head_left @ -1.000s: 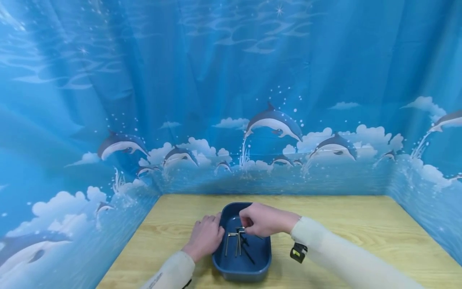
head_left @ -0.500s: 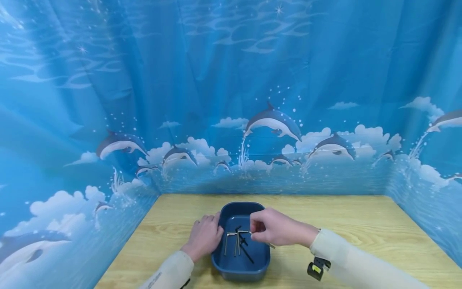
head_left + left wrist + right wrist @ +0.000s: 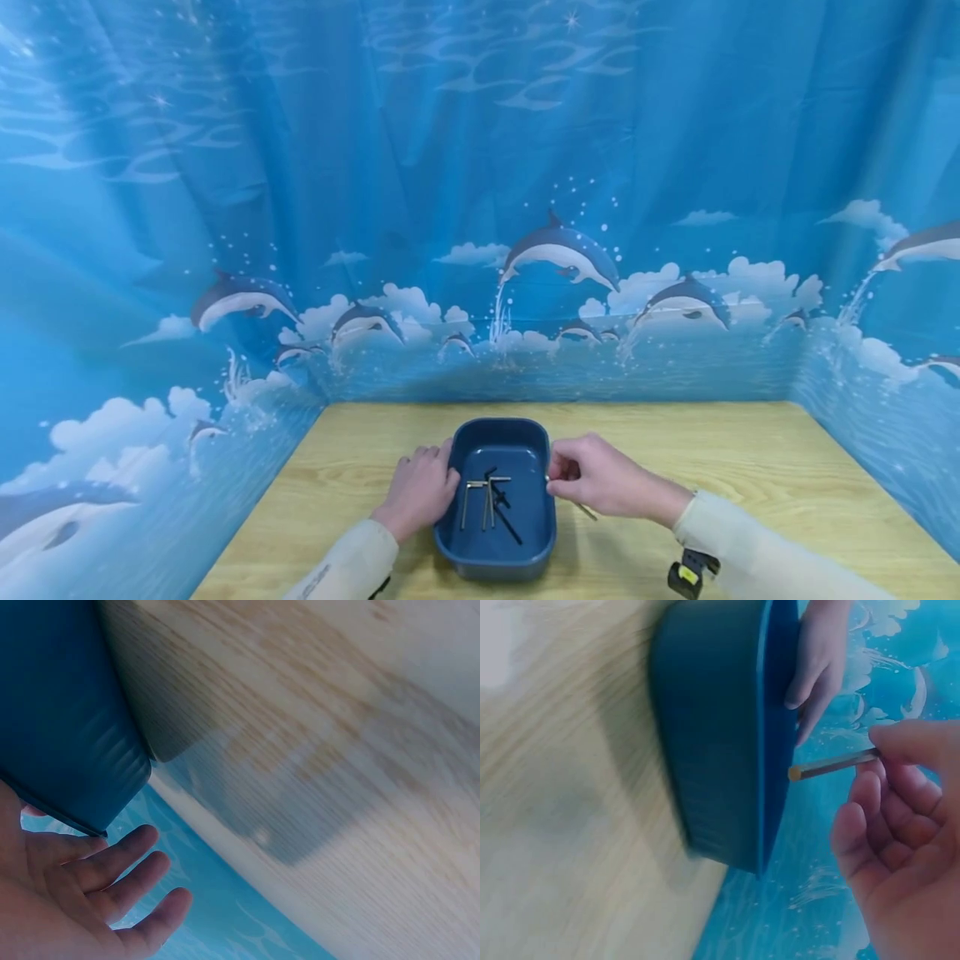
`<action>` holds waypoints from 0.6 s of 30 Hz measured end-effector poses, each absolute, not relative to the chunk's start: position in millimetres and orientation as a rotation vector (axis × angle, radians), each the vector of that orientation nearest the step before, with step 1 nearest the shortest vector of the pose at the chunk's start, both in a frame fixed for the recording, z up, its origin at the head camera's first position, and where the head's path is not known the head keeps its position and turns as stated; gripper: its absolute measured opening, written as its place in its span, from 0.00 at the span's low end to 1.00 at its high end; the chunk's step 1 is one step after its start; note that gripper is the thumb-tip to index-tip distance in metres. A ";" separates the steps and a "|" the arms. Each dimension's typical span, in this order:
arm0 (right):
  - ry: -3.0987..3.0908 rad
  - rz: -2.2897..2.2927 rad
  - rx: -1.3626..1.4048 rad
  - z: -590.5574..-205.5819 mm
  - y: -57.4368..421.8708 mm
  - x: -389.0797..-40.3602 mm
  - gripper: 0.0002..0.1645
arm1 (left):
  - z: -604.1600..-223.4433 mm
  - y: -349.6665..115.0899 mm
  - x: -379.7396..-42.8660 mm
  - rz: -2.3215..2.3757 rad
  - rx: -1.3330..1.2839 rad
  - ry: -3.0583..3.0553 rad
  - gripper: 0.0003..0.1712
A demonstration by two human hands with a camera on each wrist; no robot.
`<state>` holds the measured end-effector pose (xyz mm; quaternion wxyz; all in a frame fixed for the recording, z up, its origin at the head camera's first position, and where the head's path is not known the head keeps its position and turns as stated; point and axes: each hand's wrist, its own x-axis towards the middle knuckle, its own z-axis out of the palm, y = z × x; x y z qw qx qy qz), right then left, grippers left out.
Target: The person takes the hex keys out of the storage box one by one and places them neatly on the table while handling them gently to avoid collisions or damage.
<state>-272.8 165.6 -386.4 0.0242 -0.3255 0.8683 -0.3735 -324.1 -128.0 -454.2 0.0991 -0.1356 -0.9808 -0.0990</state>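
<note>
A dark blue plastic basin (image 3: 495, 567) sits on the table. Inside it lie several L-shaped hex keys, brass-coloured ones (image 3: 464, 508) and black ones (image 3: 508, 527), partly crossing one another. My left hand (image 3: 418, 492) rests against the basin's left rim; its fingers look loosely extended in the left wrist view, with part of the hand hidden by the wall. Just outside the right rim, my right hand (image 3: 596, 477) pinches a brass-coloured hex key (image 3: 832, 764) between thumb and fingers. One arm of that key points down to the right below the hand (image 3: 907, 817).
The light wood-grain table (image 3: 720, 475) extends on both sides of the basin. A blue curtain (image 3: 450, 167) printed with dolphins closes off the back and both sides. A small black device (image 3: 692, 573) hangs at the right wrist.
My right hand has lifted a hex key out of the basin and moved right, past the rim. My left hand has stayed at the left rim.
</note>
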 end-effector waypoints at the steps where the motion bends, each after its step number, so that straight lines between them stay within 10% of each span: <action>1: 2.695 -1.158 -0.986 -388.1 167.5 -271.7 0.08 | -453.8 -127.5 -323.9 -0.294 -0.405 -2.896 0.30; 18: 2.953 -1.032 -0.740 -415.9 173.0 -269.2 0.13 | -454.0 -126.2 -323.4 -0.296 -0.391 -2.915 0.31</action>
